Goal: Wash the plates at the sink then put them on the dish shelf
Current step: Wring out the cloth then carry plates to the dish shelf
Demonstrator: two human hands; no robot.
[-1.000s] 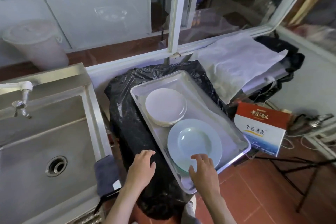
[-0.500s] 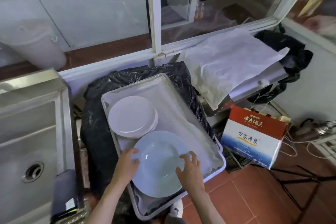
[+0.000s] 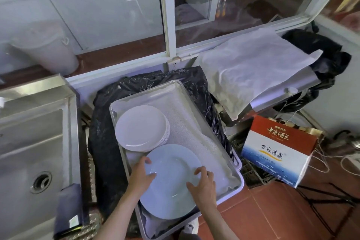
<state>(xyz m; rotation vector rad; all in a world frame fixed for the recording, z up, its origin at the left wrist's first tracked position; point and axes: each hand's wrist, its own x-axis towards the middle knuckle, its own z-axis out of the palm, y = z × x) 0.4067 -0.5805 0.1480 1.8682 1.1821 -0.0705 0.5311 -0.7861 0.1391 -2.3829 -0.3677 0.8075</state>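
A pale blue plate (image 3: 171,179) lies at the near end of a metal tray (image 3: 196,95) lined with white cloth. My left hand (image 3: 141,176) grips the plate's left rim, thumb on top. My right hand (image 3: 202,182) grips its right rim, fingers curled over the edge. A stack of several white plates (image 3: 141,127) sits behind it in the tray, its near edge overlapping the blue plate's far rim. The steel sink (image 3: 29,152) with its drain stands to the left.
The tray rests on a black plastic-covered mound (image 3: 105,142). A dark cloth (image 3: 68,208) hangs over the sink's near right corner. A red and white box (image 3: 278,148) stands on the tiled floor at right. White cloth (image 3: 251,66) covers a surface behind it.
The view has shifted right, away from the sink. My left hand came off the black plastic onto the blue plate's left rim, and both hands have closed on the plate.
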